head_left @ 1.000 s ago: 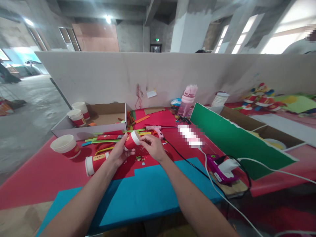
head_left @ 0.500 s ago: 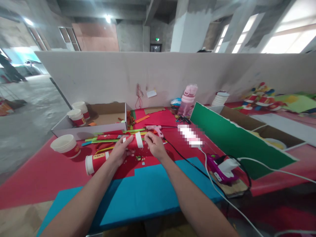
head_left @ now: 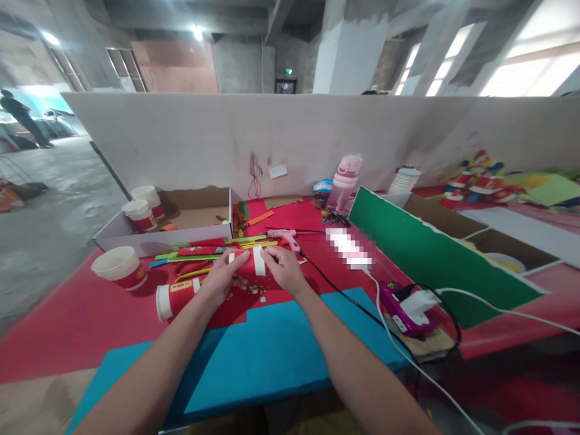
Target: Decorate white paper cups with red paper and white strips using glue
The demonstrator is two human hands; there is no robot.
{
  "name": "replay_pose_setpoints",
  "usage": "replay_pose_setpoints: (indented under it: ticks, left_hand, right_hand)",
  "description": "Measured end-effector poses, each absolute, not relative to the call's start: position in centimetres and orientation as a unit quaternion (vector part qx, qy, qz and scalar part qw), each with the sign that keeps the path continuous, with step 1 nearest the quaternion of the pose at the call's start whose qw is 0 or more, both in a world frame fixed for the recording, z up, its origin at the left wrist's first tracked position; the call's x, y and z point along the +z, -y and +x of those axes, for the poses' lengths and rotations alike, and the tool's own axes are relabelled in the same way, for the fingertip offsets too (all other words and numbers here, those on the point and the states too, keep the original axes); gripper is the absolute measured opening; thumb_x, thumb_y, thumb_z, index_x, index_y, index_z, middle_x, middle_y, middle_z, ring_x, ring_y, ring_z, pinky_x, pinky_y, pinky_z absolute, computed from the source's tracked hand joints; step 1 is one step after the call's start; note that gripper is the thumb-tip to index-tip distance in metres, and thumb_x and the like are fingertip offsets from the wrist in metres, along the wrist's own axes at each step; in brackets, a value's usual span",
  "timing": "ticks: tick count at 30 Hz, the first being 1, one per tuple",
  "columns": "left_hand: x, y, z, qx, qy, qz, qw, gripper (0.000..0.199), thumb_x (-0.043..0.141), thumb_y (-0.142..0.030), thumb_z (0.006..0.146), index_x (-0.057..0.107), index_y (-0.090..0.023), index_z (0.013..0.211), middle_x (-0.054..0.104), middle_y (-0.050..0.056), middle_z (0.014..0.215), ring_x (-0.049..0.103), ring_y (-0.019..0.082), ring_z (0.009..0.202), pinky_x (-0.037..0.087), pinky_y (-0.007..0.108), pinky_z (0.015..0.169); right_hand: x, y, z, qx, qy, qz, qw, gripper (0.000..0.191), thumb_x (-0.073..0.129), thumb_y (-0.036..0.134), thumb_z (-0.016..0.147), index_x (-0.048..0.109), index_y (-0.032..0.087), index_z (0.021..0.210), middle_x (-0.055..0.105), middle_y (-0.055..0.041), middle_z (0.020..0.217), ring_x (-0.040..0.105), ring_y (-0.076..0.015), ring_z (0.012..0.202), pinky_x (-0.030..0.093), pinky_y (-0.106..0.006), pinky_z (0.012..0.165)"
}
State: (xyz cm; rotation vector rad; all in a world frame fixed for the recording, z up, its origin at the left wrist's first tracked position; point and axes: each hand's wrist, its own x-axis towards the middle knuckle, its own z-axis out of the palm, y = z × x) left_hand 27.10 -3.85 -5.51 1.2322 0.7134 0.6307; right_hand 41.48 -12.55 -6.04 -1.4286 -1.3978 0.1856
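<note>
A red paper cup with a white band at its right end lies sideways in my left hand, whose thumb and fingers are closed around it. At the banded end, my right hand has its fingertips pinched against the white edge. What may lie between those fingertips is hidden. A second red and white cup lies on its side by my left forearm. Just beyond the held cup rests a pink glue gun. Small scraps are scattered on the red table cover below the cup.
Stacked paper cups stand at the left, beside a cardboard box holding more cups. Coloured strips lie behind my left hand. A green-sided box, pink bottle and purple power strip with trailing cords occupy the right.
My right hand has moved slightly left and its fingertips now meet the cup's white end. The held cup has shifted a little right. A distant person at the far left shows more fully.
</note>
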Motion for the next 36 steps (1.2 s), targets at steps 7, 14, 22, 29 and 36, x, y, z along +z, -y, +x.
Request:
replay_pose_setpoints:
  ticks: [7,14,22,29,36]
  left_hand:
    - [-6.0,3.9,27.4,0.260,-0.324,0.531,0.738,0.042,0.076,-0.041,0.069,0.056,-0.018,0.097,0.059,-0.003,0.053,0.053,0.013,0.035,0.044,0.022,0.032]
    - [-5.6,3.0,27.1,0.284,-0.338,0.487,0.753,0.036,0.072,-0.043,0.073,0.052,-0.018,0.090,0.061,-0.001,0.056,0.054,0.013,0.038,0.047,0.023,0.036]
    - [-5.5,3.0,27.1,0.285,-0.339,0.488,0.752,0.037,0.073,-0.043,0.072,0.053,-0.018,0.090,0.061,-0.001,0.056,0.054,0.012,0.037,0.047,0.023,0.035]
    - [-5.7,3.2,27.0,0.269,-0.329,0.501,0.754,0.035,0.073,-0.042,0.072,0.055,-0.017,0.088,0.059,-0.001,0.053,0.054,0.013,0.037,0.047,0.024,0.035]
    - [-5.8,3.1,27.2,0.271,-0.332,0.473,0.770,0.035,0.072,-0.044,0.072,0.056,-0.017,0.086,0.060,0.000,0.052,0.053,0.013,0.036,0.046,0.024,0.035]
  right_hand:
    - [-5.9,13.2,41.2,-0.070,0.631,-0.636,0.439,0.029,0.042,0.022,0.091,0.044,0.020,0.063,0.051,-0.0026,0.069,0.046,-0.0157,0.067,0.031,-0.027,0.063]
    - [-6.1,12.7,41.4,0.034,0.582,-0.599,0.549,0.024,0.040,0.023,0.093,0.058,0.018,0.079,0.063,-0.0051,0.082,0.057,-0.0163,0.078,0.041,-0.026,0.072]
    - [-6.2,12.5,41.3,0.161,0.560,-0.587,0.562,0.019,0.051,0.031,0.088,0.061,0.018,0.079,0.063,-0.0002,0.073,0.056,-0.0140,0.069,0.040,-0.024,0.065]
    - [-5.6,13.1,40.9,0.066,0.635,-0.587,0.498,0.022,0.044,0.023,0.088,0.046,0.020,0.067,0.050,0.0001,0.070,0.045,-0.0134,0.066,0.033,-0.024,0.061]
    - [-6.4,12.5,41.4,0.103,0.525,-0.603,0.592,0.020,0.045,0.031,0.090,0.054,0.020,0.076,0.058,-0.0014,0.073,0.052,-0.0139,0.065,0.039,-0.025,0.060]
